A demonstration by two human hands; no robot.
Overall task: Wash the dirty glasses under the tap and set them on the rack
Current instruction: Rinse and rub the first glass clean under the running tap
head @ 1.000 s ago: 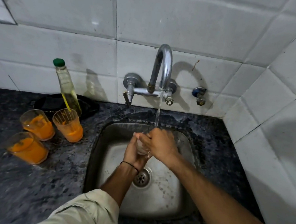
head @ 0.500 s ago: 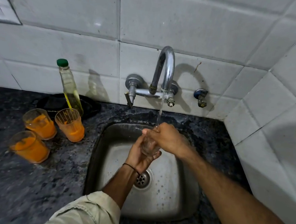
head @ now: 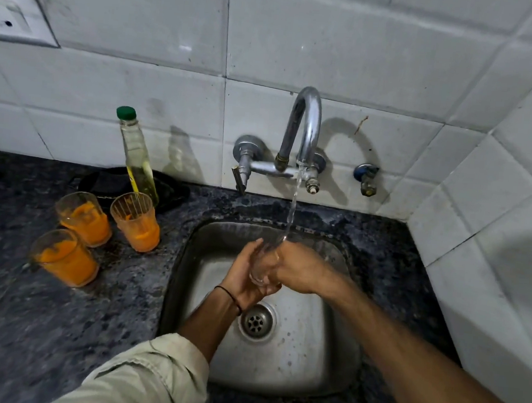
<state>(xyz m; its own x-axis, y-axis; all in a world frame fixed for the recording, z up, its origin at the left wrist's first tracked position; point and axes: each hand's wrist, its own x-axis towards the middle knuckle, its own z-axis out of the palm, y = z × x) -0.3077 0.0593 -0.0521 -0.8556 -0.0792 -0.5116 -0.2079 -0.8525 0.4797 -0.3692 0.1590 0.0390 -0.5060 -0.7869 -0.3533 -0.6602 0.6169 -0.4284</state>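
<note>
**1. Grip.** Left hand (head: 244, 279) cups the lower wall and base of a small clear drinking glass (head: 261, 270). Right hand (head: 298, 269) wraps its other side, fingers curled on it. Both hands clamp the one glass. Possibly some right fingers reach inside it, but the view hides this.

**2. Position.** The glass is held over the square stainless-steel sink (head: 307, 367), above and behind the round slotted drain (head: 258, 320). Its mouth is tipped up to the thin stream of water (head: 293, 204) from the curved chrome tap (head: 306, 124), and the stream meets it at the rim.

**3. Handling (judged).**
- The glass is light, stiff and brittle, and slick while wet.
- A knock on the steel wall or the spout would likely chip it.
- Safest hold: a full wrap round the wall with the palm under the base, not a pinch at the rim.

**4. Containers.**
- Three ribbed clear tumblers (head: 82, 219) stand upright and close together on the dark speckled stone counter (head: 19, 323), left of the sink. Each is smeared with orange pulp and partly filled with it. By the task these wait their turn.
- One tall slim clear bottle with a green cap (head: 138, 160) holds pale yellow liquid. It stands just behind the tumblers, in front of a flat black object (head: 175, 189) of unclear kind.

**5. Rack.** None in view.
</note>
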